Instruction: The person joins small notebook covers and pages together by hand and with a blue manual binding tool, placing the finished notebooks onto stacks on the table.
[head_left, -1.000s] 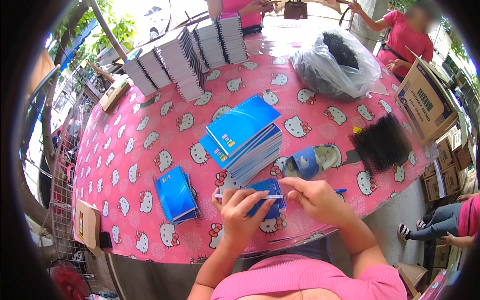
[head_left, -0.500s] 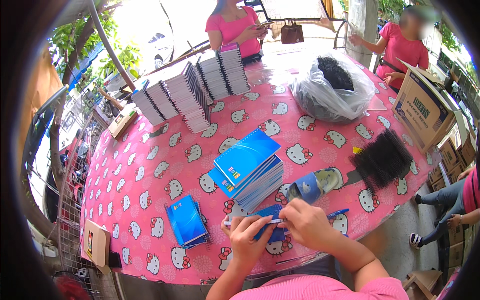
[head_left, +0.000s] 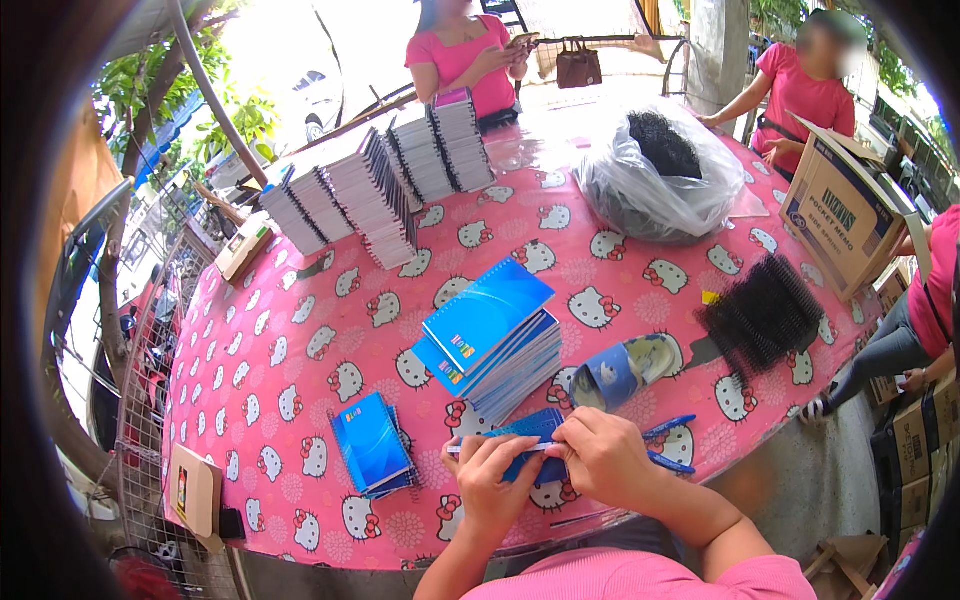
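A slim pad (head_left: 538, 446) shows little more than a thin white edge, held close to the near side of a pink tabletop (head_left: 570, 270) printed with white cat faces. A blue cover (head_left: 543, 421) lies just beyond it. The person's left hand (head_left: 492, 478) clamps the pad between thumb and fingers; the right hand (head_left: 604, 455), its fingers drawn in, meets the pad's right end — whether it pinches the pad, one cannot tell. The hands work almost side by side, their fingers masking much of the pad.

Taking the hands as the dial's center, a tall stack of blue notebooks (head_left: 490, 335) stands close at twelve o'clock, with a smaller notebook pile (head_left: 373, 443) at nine. A blue patterned slipper (head_left: 622, 370) sits near one-thirty, two blue pens (head_left: 672, 465) at three, partly behind the right hand, and a heap of black coils (head_left: 765, 315) at two. Farther out, a clear plastic bag (head_left: 660, 190) bulges at one, white-paged stacks (head_left: 370, 190) rise at eleven, and an open carton (head_left: 838, 222) stands at two. Three co-workers in pink are around the far and right sides — one holding a phone (head_left: 522, 41) at twelve.
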